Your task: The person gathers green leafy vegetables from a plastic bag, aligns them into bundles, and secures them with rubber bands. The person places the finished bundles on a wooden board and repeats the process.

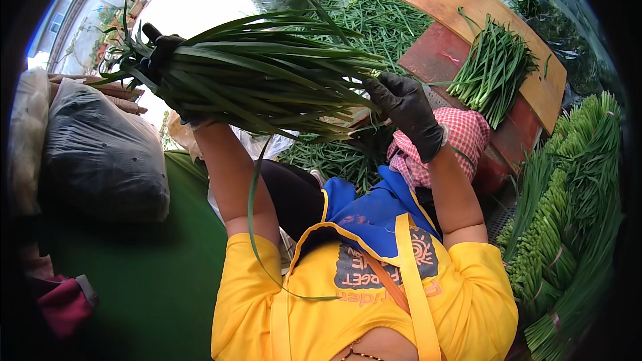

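Observation:
My left hand (161, 57), in a dark glove, grips a large bunch of garlic chives (261, 67) near one end. The long flat leaves stretch across to the right, held up in front of my body. My right hand (409, 110), in a black glove, is at the other end of the bunch, its thumb and fingers pinched together on leaf ends. One long loose leaf (255, 210) hangs from the bunch down over my yellow shirt. Below the hands, a blue apron (371, 215) covers my lap.
A smaller pile of chives (494, 67) lies on a wooden board (544, 70) and a red board (436, 55). Tied bundles (546, 240) are stacked at right. Loose leaves (371, 15) cover the ground ahead. A filled plastic bag (103, 155) stands at left; a checked cloth (459, 133) lies beside my right wrist.

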{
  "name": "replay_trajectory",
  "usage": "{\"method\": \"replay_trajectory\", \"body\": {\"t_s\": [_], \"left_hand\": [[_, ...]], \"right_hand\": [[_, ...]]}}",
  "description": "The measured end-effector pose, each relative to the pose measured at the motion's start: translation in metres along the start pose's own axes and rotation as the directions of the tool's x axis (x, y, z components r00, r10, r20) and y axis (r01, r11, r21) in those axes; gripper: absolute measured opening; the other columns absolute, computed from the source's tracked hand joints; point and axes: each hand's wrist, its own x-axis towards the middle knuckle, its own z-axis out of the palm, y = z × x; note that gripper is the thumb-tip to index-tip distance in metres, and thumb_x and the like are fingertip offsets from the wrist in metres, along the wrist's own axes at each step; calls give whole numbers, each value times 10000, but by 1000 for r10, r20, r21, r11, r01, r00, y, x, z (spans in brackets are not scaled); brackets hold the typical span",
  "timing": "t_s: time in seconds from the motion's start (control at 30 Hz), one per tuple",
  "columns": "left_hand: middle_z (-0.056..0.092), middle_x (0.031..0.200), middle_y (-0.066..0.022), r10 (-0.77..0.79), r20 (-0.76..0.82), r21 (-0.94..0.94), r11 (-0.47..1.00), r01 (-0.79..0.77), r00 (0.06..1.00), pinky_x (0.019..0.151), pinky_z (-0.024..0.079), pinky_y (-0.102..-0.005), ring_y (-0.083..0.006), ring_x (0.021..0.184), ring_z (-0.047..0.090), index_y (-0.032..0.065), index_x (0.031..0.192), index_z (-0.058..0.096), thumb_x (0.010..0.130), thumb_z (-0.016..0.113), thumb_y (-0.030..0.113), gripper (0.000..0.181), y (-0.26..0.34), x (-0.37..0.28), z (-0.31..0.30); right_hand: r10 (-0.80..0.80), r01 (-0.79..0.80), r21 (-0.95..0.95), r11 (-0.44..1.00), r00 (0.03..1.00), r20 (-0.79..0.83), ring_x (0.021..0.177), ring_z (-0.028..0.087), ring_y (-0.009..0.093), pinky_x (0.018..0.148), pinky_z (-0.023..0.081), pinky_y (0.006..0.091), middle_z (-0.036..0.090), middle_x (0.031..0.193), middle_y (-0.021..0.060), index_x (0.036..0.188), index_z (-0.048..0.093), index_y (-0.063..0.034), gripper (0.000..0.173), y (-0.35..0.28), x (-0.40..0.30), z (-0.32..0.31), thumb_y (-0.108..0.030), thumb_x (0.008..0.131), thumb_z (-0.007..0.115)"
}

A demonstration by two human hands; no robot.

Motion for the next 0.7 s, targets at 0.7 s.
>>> {"method": "replay_trajectory", "body": {"t_s": [0.7], "left_hand": [[518,822,-19,-2,24,-30,1000,3,1000,805,410,-275,-121,815,505,29,1277,442,804,563,89,492,1,-6,13]], "right_hand": [[343,-12,635,773,850,-401,527,531,87,518,433,215,574,605,4,883,627,-68,234,112,38,-24,-265,909,504]]}}
